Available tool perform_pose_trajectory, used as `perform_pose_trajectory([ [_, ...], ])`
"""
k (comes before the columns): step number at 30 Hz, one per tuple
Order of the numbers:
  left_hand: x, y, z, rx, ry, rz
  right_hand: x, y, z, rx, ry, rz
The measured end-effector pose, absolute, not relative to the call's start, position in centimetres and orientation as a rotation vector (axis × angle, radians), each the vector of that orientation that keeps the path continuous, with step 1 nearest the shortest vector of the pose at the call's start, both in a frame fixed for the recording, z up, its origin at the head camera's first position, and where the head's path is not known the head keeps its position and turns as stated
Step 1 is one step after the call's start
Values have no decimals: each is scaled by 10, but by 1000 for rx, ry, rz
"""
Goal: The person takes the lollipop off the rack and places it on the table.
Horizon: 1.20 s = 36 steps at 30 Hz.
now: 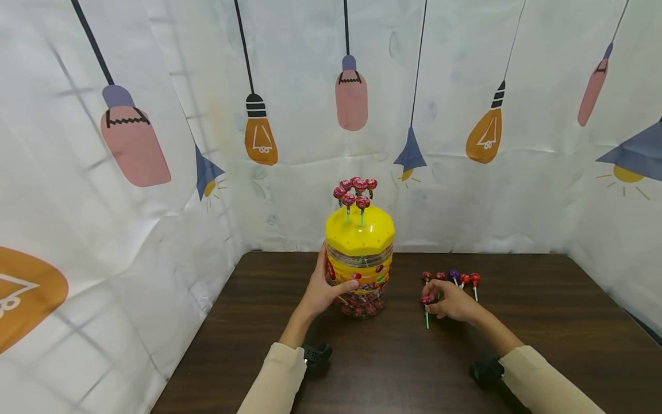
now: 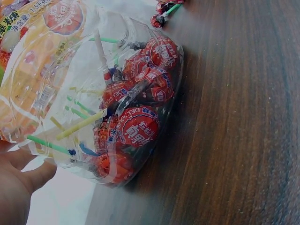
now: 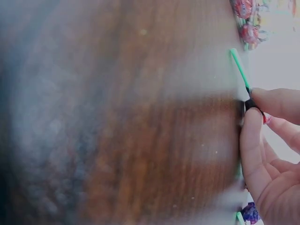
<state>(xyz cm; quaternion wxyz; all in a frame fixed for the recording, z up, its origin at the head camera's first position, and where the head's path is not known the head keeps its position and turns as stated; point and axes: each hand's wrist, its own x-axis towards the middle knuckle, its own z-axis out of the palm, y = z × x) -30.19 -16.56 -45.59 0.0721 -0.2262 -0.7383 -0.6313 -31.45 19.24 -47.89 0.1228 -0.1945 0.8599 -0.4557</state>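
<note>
A clear plastic jar (image 1: 383, 276) with a yellow lid (image 1: 357, 237) stands upright on the table. Several red-wrapped lollipops (image 1: 362, 202) stick up out of the lid, and more lollipops (image 2: 139, 125) show through the jar's lower wall. My left hand (image 1: 322, 292) holds the jar's left side, its thumb across the front of the label; the other fingers are partly hidden behind it. To the right of the jar, my right hand (image 1: 453, 301) pinches a red lollipop (image 1: 426, 299) between thumb and fingers just over the tabletop. Its green stick (image 3: 239, 68) points toward me.
Behind my right hand, several red lollipops (image 1: 474, 278) and one purple lollipop (image 1: 453, 274) lie in a row. The dark wooden table (image 1: 393, 368) ends at a white curtain (image 1: 445, 218) printed with lamps. Dark bands (image 1: 316, 353) are on both wrists.
</note>
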Motion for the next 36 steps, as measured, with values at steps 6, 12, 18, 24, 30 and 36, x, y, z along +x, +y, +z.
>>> perform_pose_trajectory([
  [6,-302,-165,-456,-679,-2205,-1915,-313,192,-478,-547,2506,-1318],
  [12,-303,-165,-458,-663,-2219,-1915,-311,194,-471,-506,2502,-1292],
  [18,-302,-165,-457,-685,-2211,-1904,-312,194,-434,-613,2542,-1309],
  [24,-302,-165,-455,-699,-2201,-1897,-308,180,-372,-789,2593,-1408],
  [30,-303,-165,-457,-694,-2199,-1907,-301,156,-319,-996,2629,-1563],
  [36,-302,-165,-457,-671,-2225,-1884,-295,117,-294,-1102,2636,-1765],
])
